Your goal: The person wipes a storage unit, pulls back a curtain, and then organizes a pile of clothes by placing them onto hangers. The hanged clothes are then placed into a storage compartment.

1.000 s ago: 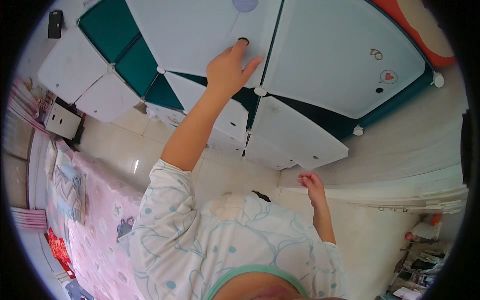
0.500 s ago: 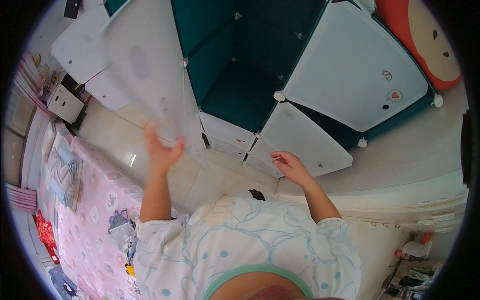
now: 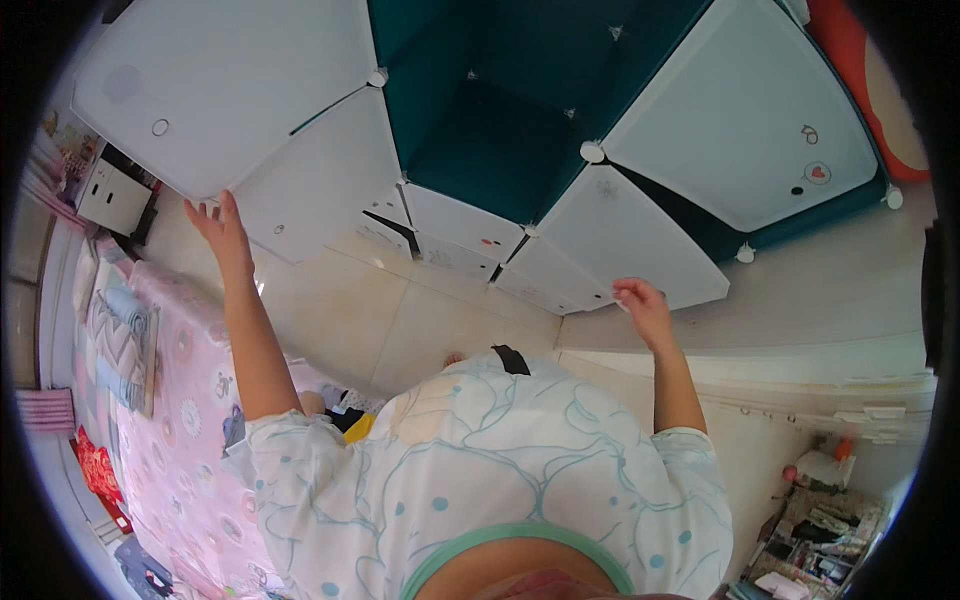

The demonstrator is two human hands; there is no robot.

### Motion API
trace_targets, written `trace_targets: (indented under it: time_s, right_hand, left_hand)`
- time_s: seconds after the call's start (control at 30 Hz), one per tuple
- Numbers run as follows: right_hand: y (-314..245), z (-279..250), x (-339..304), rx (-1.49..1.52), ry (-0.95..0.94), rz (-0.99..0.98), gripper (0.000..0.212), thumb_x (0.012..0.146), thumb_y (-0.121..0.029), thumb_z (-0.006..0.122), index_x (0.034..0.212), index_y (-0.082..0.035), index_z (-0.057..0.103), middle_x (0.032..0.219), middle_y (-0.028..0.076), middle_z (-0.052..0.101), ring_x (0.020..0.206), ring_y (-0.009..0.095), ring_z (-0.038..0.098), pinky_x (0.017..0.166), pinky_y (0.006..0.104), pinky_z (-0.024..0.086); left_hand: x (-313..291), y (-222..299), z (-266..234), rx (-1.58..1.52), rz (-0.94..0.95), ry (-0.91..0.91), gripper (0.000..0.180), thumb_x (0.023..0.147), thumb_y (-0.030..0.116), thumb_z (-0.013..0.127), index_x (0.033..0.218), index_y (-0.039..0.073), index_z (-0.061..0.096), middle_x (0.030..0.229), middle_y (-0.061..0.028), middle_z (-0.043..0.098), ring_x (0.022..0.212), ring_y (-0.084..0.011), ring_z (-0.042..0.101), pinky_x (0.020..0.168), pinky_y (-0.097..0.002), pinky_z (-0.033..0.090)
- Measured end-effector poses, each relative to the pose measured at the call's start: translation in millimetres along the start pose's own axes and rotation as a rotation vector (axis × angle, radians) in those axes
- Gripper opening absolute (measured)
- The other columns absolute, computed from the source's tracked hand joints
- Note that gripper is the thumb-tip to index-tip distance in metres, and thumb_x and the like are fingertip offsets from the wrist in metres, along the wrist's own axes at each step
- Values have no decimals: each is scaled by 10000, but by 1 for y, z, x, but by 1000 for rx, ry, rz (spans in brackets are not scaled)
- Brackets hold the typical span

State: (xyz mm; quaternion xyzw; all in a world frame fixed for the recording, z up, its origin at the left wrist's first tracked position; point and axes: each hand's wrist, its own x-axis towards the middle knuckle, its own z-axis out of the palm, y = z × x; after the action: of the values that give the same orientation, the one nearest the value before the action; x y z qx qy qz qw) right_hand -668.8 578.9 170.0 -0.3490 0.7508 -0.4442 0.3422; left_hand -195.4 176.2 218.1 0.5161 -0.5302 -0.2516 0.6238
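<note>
My left hand (image 3: 222, 235) is raised on the left with its fingers spread. Its fingertips meet the lower corner of a large white cabinet door (image 3: 230, 90), which is swung wide; whether they press on it I cannot tell. Past that door, a deep dark green compartment (image 3: 470, 150) of the cube cabinet stands uncovered. My right hand (image 3: 648, 312) has its fingers curled in, with nothing visible in them. It overlaps the lower edge of a slightly tilted white door (image 3: 640, 235) on the right.
Another white door (image 3: 740, 120) with small drawn figures sits ajar at upper right. Below the large left door hangs a second opened door (image 3: 310, 190). A bed with a pink patterned cover (image 3: 185, 400) lies at left. A cluttered shelf (image 3: 820, 530) is at lower right.
The large left door has swung outward to the left, uncovering more of the doors below. My left hand moved left along with it. My right hand shifted right and slightly up.
</note>
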Motion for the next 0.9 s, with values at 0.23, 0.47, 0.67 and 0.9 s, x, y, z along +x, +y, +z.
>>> trace_targets:
  time_s: [0.23, 0.47, 0.67, 0.9]
  right_hand:
    - [30, -70, -42, -88, 735, -133, 288, 845, -25, 532, 1132, -42, 534, 1128, 66, 551, 1034, 150, 509, 865, 261, 402]
    - [22, -99, -48, -577, 842, -135, 633, 789, -60, 597, 1364, -79, 332, 1359, 155, 374, 1254, 281, 368, 1042, 372, 295]
    - [20, -110, -30, -377, 688, -175, 655, 769, -34, 614, 1355, -54, 324, 1335, 180, 392, 1231, 293, 392, 1023, 371, 316]
    - [16, -110, -90, -274, 317, -244, 540, 761, -39, 611, 1270, -52, 432, 1158, 155, 537, 1080, 253, 521, 923, 337, 406]
  left_hand:
    - [39, -27, 26, 324, 282, 13, 673, 909, 367, 473, 1345, -91, 243, 1363, -274, 308, 1267, -368, 310, 1067, -405, 212]
    - [-36, -41, 27, 202, 256, -132, 392, 961, 265, 360, 1089, -53, 550, 1107, -189, 550, 1010, -282, 523, 929, -368, 375]
    - [-193, -20, 54, -153, -105, -342, 152, 934, 122, 425, 939, 5, 523, 976, -95, 570, 860, -148, 560, 764, -265, 444]
    - [-353, 49, 63, -65, -20, -839, 337, 857, 90, 559, 1169, 44, 439, 1072, -80, 537, 932, -164, 542, 817, -292, 442]
